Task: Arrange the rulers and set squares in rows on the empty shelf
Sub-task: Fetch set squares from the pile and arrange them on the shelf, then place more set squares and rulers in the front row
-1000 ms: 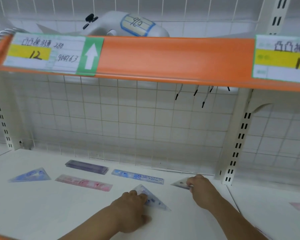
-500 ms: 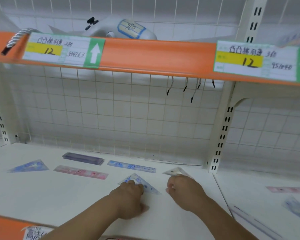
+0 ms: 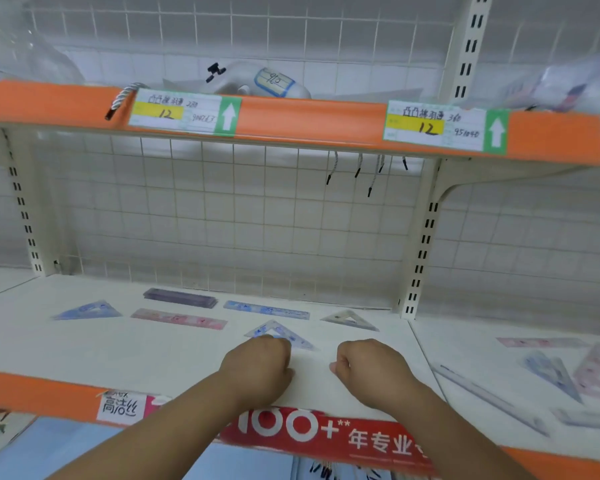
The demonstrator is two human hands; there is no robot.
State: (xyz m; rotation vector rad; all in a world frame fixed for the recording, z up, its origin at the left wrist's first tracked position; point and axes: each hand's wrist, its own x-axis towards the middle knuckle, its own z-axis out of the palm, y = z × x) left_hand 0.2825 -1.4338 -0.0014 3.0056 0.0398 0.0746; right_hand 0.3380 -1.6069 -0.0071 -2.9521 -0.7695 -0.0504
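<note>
Several pieces lie on the white shelf [image 3: 84, 351]: a blue set square [image 3: 87, 311] at the left, a purple ruler stack [image 3: 181, 298], a pink ruler [image 3: 179, 319], a blue ruler [image 3: 266, 310] and a pale set square [image 3: 350, 319] at the right. My left hand [image 3: 257, 368] has its fingers curled down on the near corner of a clear blue set square [image 3: 288, 334]. My right hand [image 3: 371, 372] is curled into a fist on the shelf, holding nothing, well in front of the pale set square.
The neighbouring shelf on the right holds loose set squares [image 3: 551, 372], a pink ruler [image 3: 541, 342] and a long clear ruler [image 3: 492, 396]. An upright post [image 3: 420, 258] divides the two bays. A wire grid backs the shelf, and an orange-edged shelf [image 3: 309, 123] hangs overhead.
My right hand has let go of the pale set square and drawn back toward the shelf front. My left hand stays at the clear blue set square. The view has pulled back.
</note>
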